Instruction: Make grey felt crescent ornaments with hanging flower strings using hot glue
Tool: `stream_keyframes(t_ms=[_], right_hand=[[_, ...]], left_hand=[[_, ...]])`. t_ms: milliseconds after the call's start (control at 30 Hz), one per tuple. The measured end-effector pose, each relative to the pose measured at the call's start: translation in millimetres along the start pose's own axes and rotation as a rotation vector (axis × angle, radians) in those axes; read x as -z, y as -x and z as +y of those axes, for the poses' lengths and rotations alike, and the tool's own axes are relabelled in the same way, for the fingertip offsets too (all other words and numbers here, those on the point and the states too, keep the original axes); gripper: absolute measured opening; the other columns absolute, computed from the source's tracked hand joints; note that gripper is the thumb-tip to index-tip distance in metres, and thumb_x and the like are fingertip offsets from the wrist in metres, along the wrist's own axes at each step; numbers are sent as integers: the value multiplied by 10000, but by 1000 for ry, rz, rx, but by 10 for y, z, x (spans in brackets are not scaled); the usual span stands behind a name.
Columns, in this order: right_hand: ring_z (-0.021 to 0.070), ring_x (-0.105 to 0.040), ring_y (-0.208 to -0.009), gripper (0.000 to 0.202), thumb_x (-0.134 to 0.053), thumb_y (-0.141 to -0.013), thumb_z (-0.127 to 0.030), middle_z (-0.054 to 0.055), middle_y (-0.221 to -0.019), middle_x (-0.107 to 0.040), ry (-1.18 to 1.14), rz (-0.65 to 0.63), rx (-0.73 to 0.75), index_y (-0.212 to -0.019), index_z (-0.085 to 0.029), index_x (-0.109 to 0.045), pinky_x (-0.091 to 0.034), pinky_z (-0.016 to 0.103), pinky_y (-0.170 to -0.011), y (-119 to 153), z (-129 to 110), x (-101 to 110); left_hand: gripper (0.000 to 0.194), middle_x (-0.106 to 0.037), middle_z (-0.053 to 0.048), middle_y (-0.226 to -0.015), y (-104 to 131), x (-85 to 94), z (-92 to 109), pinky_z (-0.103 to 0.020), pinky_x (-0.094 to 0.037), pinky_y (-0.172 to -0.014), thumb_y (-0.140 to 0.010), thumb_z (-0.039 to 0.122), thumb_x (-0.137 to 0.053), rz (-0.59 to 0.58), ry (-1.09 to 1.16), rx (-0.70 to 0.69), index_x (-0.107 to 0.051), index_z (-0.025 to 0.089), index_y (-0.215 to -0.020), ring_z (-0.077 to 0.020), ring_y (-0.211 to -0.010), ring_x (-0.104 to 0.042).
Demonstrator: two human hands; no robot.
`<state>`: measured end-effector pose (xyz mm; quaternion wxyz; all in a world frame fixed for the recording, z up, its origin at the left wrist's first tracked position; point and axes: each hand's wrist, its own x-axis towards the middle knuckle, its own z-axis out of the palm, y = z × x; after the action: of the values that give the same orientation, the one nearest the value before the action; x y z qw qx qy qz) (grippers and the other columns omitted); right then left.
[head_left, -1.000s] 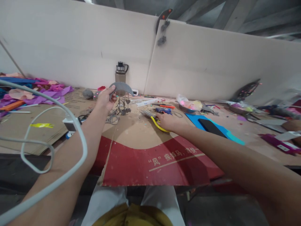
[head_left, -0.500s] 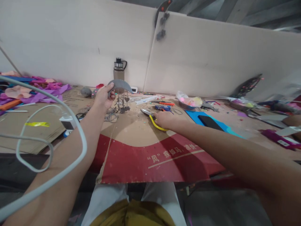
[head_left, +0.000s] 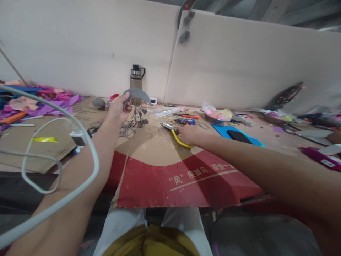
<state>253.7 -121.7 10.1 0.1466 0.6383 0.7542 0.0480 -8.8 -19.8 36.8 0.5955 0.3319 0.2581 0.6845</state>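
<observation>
My left hand [head_left: 120,108] is closed around one end of a grey crescent-shaped piece [head_left: 138,94], raised above the cardboard. Small dark charms [head_left: 140,114] dangle from the crescent on thin strands, one of them heart-shaped. My right hand [head_left: 188,134] rests low over the cardboard, its fingers closed on yellow-handled pliers [head_left: 179,138]. The pliers' silver jaws point away to the left; part of the handles is hidden under the hand. Just behind that hand lies a blue tool [head_left: 186,121], possibly a glue gun. Coiled cords or wires [head_left: 128,131] lie beside my left wrist.
A red-and-tan cardboard sheet [head_left: 160,185] covers the near table edge. A bottle [head_left: 136,83] stands against the white wall panel. A white cable [head_left: 94,153] loops across my left forearm. At right are a black phone-like slab [head_left: 239,137] and a bowl [head_left: 213,119]; colourful scraps [head_left: 23,103] lie left.
The view has shifted slightly, so everything sits a little further right. Both hands keep their grips, on the crescent and on the pliers.
</observation>
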Motion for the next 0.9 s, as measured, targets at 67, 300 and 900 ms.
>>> stream_keyframes(t_ms=[67, 300, 900], right_hand=[[334, -639, -959, 408, -367, -866, -262, 216, -1043, -662, 10, -1, 17, -1185, -103, -564, -480, 416, -775, -21, -15, -19], [313, -643, -969, 349, -387, -875, -244, 230, -1053, -653, 1, -18, 39, -1093, -76, -603, -490, 392, -784, -66, -141, -12], [327, -649, -937, 503, -329, -888, -369, 221, -1094, -641, -119, 10, -72, -1303, -111, -446, -487, 388, -733, -36, -7, -122]], left_hand=[[211, -519, 27, -511, -12, 10, -2, -168, -297, -351, -733, 158, -715, -9, -2, 3, -532, 165, -629, -42, -397, -449], [209, -501, 43, -505, -10, -3, -31, -168, -289, -349, -709, 156, -736, 12, 2, 5, -534, 169, -657, -37, -387, -444], [196, -511, 39, -520, 13, -12, 15, -176, -261, -373, -757, 112, -672, 5, 7, -19, -504, 163, -670, -36, -425, -413]])
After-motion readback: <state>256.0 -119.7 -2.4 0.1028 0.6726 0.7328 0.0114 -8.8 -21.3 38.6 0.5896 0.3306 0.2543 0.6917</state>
